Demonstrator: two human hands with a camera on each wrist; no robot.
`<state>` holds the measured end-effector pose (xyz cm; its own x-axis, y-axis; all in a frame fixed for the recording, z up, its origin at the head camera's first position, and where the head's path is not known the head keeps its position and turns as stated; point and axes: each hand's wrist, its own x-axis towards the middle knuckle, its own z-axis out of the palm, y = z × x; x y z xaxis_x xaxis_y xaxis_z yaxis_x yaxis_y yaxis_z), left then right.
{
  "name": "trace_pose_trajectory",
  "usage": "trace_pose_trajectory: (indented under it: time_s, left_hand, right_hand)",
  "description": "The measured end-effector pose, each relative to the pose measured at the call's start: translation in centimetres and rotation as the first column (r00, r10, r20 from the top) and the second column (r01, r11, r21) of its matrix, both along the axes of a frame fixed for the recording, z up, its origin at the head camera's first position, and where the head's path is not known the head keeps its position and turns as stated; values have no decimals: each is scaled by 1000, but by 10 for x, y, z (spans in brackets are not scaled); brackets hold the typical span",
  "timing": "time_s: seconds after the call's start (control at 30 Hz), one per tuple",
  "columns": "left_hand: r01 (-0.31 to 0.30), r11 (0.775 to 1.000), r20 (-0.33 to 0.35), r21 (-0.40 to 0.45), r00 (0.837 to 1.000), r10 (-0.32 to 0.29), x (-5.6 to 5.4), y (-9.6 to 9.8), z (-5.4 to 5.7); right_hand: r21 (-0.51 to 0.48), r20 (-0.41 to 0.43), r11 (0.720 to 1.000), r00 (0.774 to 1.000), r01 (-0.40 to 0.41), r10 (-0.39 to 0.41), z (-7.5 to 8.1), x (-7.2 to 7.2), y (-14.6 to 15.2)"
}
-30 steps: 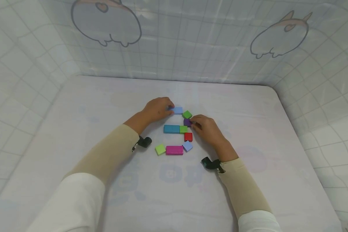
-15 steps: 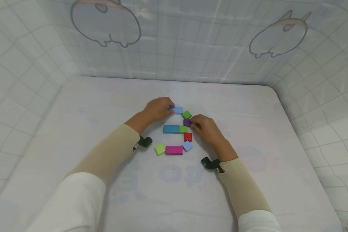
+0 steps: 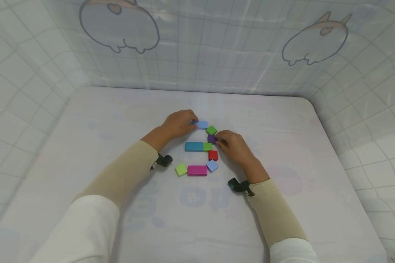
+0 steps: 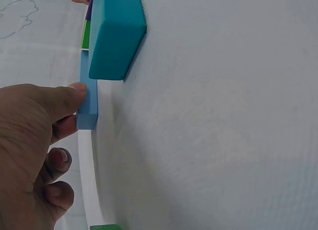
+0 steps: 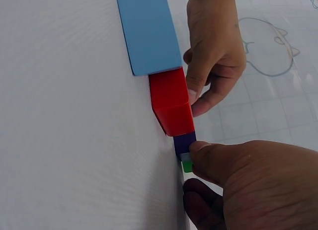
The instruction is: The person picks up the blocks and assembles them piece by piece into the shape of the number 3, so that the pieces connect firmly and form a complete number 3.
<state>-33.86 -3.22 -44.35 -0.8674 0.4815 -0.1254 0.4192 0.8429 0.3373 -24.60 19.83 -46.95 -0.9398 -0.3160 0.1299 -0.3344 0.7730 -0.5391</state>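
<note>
My left hand (image 3: 179, 124) pinches the left end of a light blue rectangular block (image 3: 202, 125). In the left wrist view its thumb lies along that block (image 4: 88, 101), the other fingers curled below. My right hand (image 3: 234, 145) holds a small purple block (image 3: 211, 139) by its right side between thumb and fingers; its thumb overlaps the purple block (image 5: 184, 143) in the right wrist view. A green block (image 3: 211, 130), turned at an angle, sits between the light blue and purple ones. Below the purple block, a light green block (image 3: 207, 147) adjoins a longer teal block (image 3: 194, 147).
Further down stand a red block (image 3: 213, 155) and a tilted small blue block (image 3: 212, 166). A magenta block (image 3: 197, 170) and a lime block (image 3: 181, 170) form the bottom row. All lie on a white-covered table (image 3: 197, 226), with grid-patterned curtains (image 3: 217, 54) behind and at both sides.
</note>
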Motion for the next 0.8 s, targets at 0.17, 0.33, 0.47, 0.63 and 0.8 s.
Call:
trace_pose_trajectory:
  time_s: [0.17, 0.33, 0.47, 0.63, 0.8]
  left_hand:
    - [7, 1000, -2, -12, 1000, -7, 0, 0, 1]
    - [20, 1000, -17, -11, 1000, -20, 0, 0, 2]
    - [25, 1000, -15, -8, 1000, -25, 1, 1, 2]
    - [19, 1000, -17, -5, 1000, -19, 2, 1, 2]
    - [15, 1000, -32, -3, 999, -15, 3, -1, 4]
  right_hand:
    - [5, 0, 1000, 1000, -2, 2, -1, 0, 0]
    - [1, -5, 1000, 1000, -1, 1, -1, 0, 0]
    - [1, -3, 1000, 1000, 0, 0, 0, 0, 0]
    - [6, 2, 1000, 1000, 4, -4, 0, 0, 0]
    - [9, 8, 1000, 1000, 8, -8, 0, 0, 0]
